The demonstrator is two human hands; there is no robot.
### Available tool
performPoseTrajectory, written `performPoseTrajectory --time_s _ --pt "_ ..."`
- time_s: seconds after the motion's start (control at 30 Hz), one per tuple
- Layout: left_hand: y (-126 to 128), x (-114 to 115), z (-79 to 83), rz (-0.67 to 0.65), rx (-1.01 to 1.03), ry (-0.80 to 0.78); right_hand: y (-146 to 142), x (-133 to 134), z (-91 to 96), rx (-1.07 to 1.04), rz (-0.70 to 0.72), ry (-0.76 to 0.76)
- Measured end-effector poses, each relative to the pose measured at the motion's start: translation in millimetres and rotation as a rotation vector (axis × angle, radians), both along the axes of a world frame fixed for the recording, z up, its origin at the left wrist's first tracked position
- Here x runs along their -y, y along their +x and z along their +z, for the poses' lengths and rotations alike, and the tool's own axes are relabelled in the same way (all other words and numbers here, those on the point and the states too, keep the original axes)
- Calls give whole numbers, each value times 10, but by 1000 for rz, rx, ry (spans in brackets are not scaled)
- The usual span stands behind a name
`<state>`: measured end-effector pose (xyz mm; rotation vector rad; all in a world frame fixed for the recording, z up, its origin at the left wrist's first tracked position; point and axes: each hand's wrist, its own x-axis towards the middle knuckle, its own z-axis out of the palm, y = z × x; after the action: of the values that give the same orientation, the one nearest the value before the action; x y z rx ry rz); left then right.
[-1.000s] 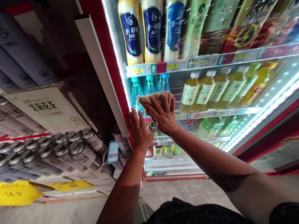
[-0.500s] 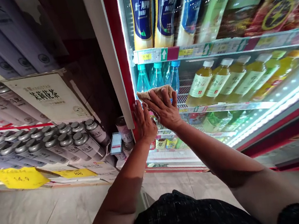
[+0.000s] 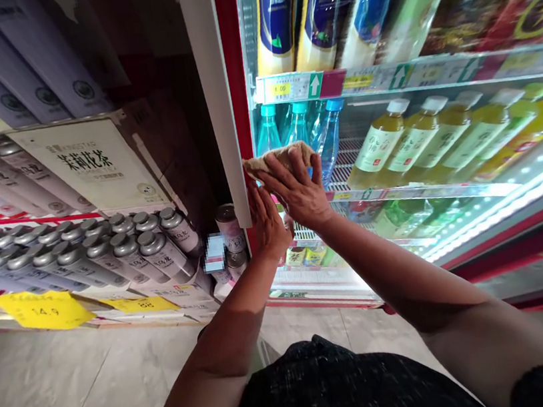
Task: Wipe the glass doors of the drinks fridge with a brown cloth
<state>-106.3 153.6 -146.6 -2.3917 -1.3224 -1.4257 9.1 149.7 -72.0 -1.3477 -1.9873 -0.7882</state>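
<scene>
My right hand (image 3: 297, 190) presses a tan cloth (image 3: 279, 159) against the front of a lit drinks cooler, its fingers spread over the cloth. The cloth's left end overlaps the cooler's red frame (image 3: 233, 47). Just below and to the left, my left hand (image 3: 270, 220) rests with extended fingers against the frame's edge, holding nothing. Behind the cloth, teal and blue bottles (image 3: 328, 138) are partly hidden. Yellow-green tea bottles (image 3: 378, 138) stand farther right on the same shelf.
A pale upright panel (image 3: 217, 103) borders the cooler on the left. Beyond it are shelved silver-topped cans (image 3: 162, 252), a white box (image 3: 94, 164) and yellow price cards (image 3: 44, 311). Large bottles (image 3: 279, 20) fill the upper cooler shelf. Grey tiles (image 3: 95, 383) cover the floor.
The cloth and my right hand have slid left across the cooler front onto the red frame. My left hand has shifted slightly left against the frame. The whole view has moved a little.
</scene>
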Motion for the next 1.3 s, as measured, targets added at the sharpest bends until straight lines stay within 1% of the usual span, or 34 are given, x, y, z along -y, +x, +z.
performPoseTrajectory --time_s 0.1,0.17,0.3,0.37,0.53,0.6,0.7,0.8,0.87,0.97,1.03,1.17,1.23,1.3 --pt "14 32 51 34 -12 -48 -65 -71 93 -71 -24 85" --pt "15 47 47 56 -14 -88 -109 -109 76 -91 -36 110" --pt "-24 71 -61 62 -20 -143 -120 -93 -112 -2 23 69" --pt "-50 83 -117 64 -22 -153 -104 -71 -177 34 51 51" --pt "-82 89 -233 93 -53 -146 -158 -88 -213 -29 -14 18" --pt "-94 84 -307 86 -41 -186 -194 -95 -289 -30 -22 10" --pt "-132 85 -423 64 -20 -240 -200 -71 -456 46 18 -5" --pt "-171 97 -480 54 0 -219 -169 -51 -524 92 47 -35" --pt "-180 102 -488 64 18 -199 -169 -66 -493 49 24 -25" --pt "-175 100 -512 87 34 -194 -210 -110 -468 -36 -34 41" --pt "-173 97 -556 82 36 -200 -235 -113 -542 -31 -35 62" --pt "-193 102 -667 51 21 -231 -202 -32 -798 97 41 41" --pt "-206 108 -700 51 24 -233 -167 -2 -841 144 68 67" --pt "-215 111 -715 48 37 -223 -155 -13 -802 126 43 100"
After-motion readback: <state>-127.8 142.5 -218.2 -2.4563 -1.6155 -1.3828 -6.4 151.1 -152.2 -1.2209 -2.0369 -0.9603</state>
